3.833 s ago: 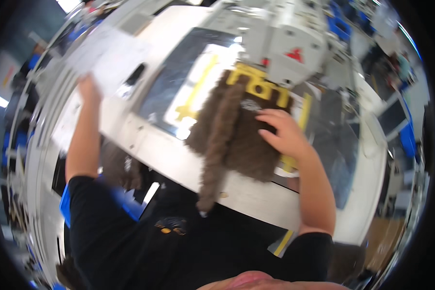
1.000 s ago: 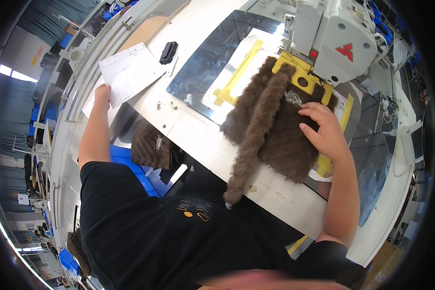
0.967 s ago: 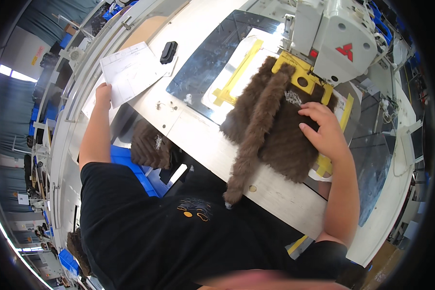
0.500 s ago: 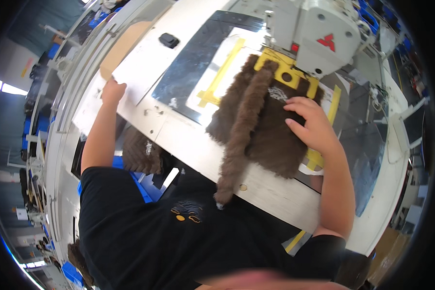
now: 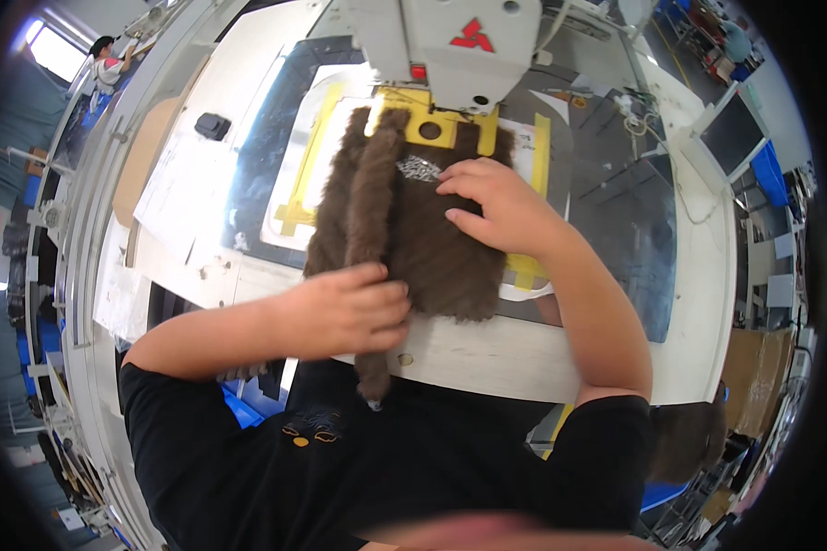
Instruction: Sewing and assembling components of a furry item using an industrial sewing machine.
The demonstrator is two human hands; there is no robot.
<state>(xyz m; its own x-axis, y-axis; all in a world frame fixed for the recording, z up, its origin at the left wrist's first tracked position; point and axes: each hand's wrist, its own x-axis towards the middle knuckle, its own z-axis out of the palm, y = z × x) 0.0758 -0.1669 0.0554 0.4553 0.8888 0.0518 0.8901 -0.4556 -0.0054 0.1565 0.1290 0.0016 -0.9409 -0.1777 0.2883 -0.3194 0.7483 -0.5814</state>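
Note:
A brown furry piece (image 5: 450, 266) lies under the yellow clamp plate (image 5: 429, 129) of a sewing machine (image 5: 450, 55). A small silvery-white patch shows on it. Along its left part runs a long brown fur strip (image 5: 370, 207), whose lower end hangs over the table's near edge. Across the lower part of this strip rests my left hand (image 5: 345, 312), slightly blurred, with its fingers loosely bent and apart. My right hand (image 5: 505, 209) lies on the furry piece beside the silvery patch, fingers stretched out. What is beneath both palms is hidden.
Yellow tape (image 5: 317, 151) edges a white sheet around the fur. A small black object (image 5: 213, 126) sits on the white table (image 5: 202, 271) at the left, near a tan board (image 5: 147, 151). To the right stand a monitor (image 5: 733, 129) and a cardboard box (image 5: 758, 381). Another person (image 5: 108, 69) is far off.
My left hand has left the tan board at the left and come across onto the fur strip. My right hand stays on the furry piece. The whole view has turned.

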